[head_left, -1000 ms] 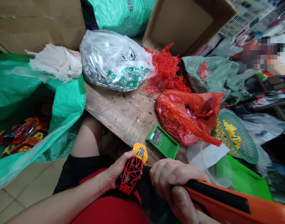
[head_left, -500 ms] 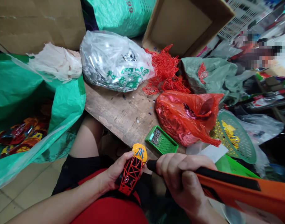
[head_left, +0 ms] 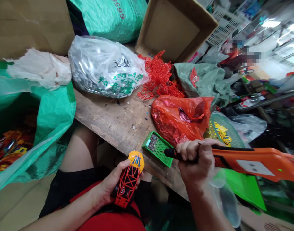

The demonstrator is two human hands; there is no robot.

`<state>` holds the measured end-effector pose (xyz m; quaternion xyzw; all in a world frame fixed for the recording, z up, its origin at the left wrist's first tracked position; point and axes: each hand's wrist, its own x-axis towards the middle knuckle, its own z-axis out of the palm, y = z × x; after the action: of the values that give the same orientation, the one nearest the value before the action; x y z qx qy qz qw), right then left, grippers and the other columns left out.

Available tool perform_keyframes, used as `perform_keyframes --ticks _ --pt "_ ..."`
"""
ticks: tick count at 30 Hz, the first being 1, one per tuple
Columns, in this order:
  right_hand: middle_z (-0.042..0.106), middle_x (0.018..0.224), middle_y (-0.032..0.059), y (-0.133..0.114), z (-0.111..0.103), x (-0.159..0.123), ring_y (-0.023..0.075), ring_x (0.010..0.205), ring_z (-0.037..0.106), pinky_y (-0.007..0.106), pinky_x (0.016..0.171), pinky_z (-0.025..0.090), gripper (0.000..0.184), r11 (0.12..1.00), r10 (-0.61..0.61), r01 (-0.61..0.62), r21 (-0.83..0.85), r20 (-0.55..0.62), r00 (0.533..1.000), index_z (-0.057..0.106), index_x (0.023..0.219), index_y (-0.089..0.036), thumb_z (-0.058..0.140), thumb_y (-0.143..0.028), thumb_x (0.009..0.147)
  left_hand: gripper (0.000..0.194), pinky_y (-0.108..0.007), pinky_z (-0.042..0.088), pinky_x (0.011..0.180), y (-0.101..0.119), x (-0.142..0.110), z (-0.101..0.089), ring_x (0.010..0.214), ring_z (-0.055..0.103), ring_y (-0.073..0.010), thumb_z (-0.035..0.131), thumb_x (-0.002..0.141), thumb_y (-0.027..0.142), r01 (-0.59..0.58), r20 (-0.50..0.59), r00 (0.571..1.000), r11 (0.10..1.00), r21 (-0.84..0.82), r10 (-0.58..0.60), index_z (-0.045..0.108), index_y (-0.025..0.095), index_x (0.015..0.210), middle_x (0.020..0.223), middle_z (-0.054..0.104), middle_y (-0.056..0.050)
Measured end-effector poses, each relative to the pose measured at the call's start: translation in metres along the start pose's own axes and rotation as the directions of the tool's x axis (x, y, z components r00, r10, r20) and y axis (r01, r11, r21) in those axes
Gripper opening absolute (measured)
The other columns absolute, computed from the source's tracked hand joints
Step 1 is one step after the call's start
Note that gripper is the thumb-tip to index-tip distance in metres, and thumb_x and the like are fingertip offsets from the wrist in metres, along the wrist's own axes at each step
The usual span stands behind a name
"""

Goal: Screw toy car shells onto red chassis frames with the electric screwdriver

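A toy car with a yellow hood and a red lattice frame lies in my left hand, my thumb along its side. My right hand is wrapped round the black grip of an orange electric screwdriver. Its dark tip hangs over the small green tray, at the tray's right end; whether it touches anything there I cannot tell. Many tiny screws lie at the tray's left end.
On the wooden table sit a clear bag of silvery parts, red lattice pieces and a red bag. A green sack of toy cars stands left. Beyond are a cardboard box and a green basket.
The screwdriver has moved from beside the toy car to over the green tray. My left hand still holds the car, and the view has shifted slightly to the right.
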<state>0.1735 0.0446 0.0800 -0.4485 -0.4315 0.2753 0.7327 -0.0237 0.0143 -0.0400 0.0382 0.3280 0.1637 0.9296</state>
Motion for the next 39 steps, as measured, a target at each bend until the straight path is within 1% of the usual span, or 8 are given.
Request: perform_keyframes --ticks 2,6,11,19,24,27,31,39 --pt "0.041 0.05 -0.0122 0.007 -0.006 0.004 0.0071 0.04 0.036 0.022 0.048 0.041 0.028 1.0 -0.013 0.013 -0.014 -0.025 1.0 0.052 0.08 -0.022 0.074 -0.034 0.091 0.07 -0.021 0.052 0.061 0.0 0.0 0.0 0.059 0.065 -0.0134 0.075 0.069 0.071 -0.003 -0.001 1.0 1.0 0.003 0.003 0.08 0.005 0.089 0.07 0.073 -0.009" --pt "0.043 0.051 -0.0122 0.023 -0.015 0.008 0.0073 0.041 0.038 0.022 0.048 0.042 0.022 0.999 -0.041 0.04 -0.029 -0.034 0.999 0.054 0.084 -0.022 0.074 -0.028 0.091 0.07 -0.022 0.053 0.063 0.001 0.0 0.001 0.061 0.065 -0.0136 0.075 0.07 0.071 -0.006 -0.014 1.0 1.0 0.002 0.006 0.08 0.004 0.09 0.069 0.071 -0.008" --pt "0.044 0.051 -0.0121 0.034 -0.022 0.008 0.0072 0.042 0.04 0.022 0.049 0.042 0.022 1.0 -0.005 0.006 0.004 -0.041 0.999 0.054 0.085 -0.022 0.074 -0.027 0.092 0.07 -0.022 0.053 0.062 0.001 -0.001 0.002 0.061 0.065 -0.0139 0.076 0.069 0.07 -0.001 -0.018 1.0 1.0 -0.003 0.001 0.08 0.003 0.09 0.069 0.071 -0.008" --pt "0.044 0.051 -0.0118 0.037 -0.026 0.006 0.0076 0.042 0.04 0.022 0.048 0.042 0.021 1.0 0.0 0.001 0.024 -0.037 0.999 0.054 0.085 -0.022 0.073 -0.027 0.093 0.071 -0.021 0.053 0.062 0.003 -0.002 0.002 0.06 0.065 -0.0133 0.079 0.064 0.071 0.015 -0.018 1.0 1.0 0.014 -0.015 0.08 0.004 0.089 0.067 0.071 -0.007" --pt "0.044 0.052 -0.0113 0.036 -0.026 0.004 0.0081 0.042 0.041 0.023 0.048 0.043 0.018 1.0 -0.01 0.011 0.019 -0.02 1.0 0.056 0.086 -0.023 0.071 -0.027 0.095 0.073 -0.021 0.054 0.064 0.003 -0.001 0.0 0.062 0.066 -0.0136 0.078 0.065 0.072 0.01 -0.017 1.0 1.0 0.016 -0.009 0.081 0.004 0.09 0.069 0.073 -0.008" --pt "0.043 0.052 -0.0115 0.035 -0.025 0.004 0.008 0.042 0.04 0.022 0.048 0.042 0.019 1.0 -0.006 0.006 0.015 -0.026 1.0 0.056 0.085 -0.023 0.071 -0.028 0.095 0.073 -0.021 0.054 0.065 0.004 -0.001 0.001 0.062 0.066 -0.0137 0.079 0.063 0.072 0.016 -0.034 0.999 1.0 0.016 -0.015 0.081 0.004 0.09 0.069 0.073 -0.008" --pt "0.042 0.052 -0.0115 0.035 -0.025 0.004 0.0079 0.042 0.04 0.022 0.048 0.042 0.02 1.0 0.006 -0.005 0.018 -0.032 0.999 0.055 0.084 -0.023 0.071 -0.028 0.095 0.073 -0.021 0.054 0.063 0.005 -0.003 0.004 0.061 0.066 -0.0137 0.08 0.061 0.072 0.02 -0.023 1.0 1.0 0.024 -0.019 0.081 0.004 0.088 0.068 0.072 -0.007" --pt "0.045 0.052 -0.0118 0.037 -0.026 0.007 0.0077 0.042 0.04 0.022 0.049 0.043 0.017 0.999 -0.036 0.036 0.002 -0.038 0.999 0.056 0.088 -0.023 0.072 -0.027 0.094 0.074 -0.02 0.053 0.06 0.005 -0.003 0.004 0.06 0.065 -0.0131 0.08 0.06 0.073 0.028 -0.031 0.999 0.999 0.017 -0.027 0.081 0.005 0.088 0.067 0.071 -0.006"
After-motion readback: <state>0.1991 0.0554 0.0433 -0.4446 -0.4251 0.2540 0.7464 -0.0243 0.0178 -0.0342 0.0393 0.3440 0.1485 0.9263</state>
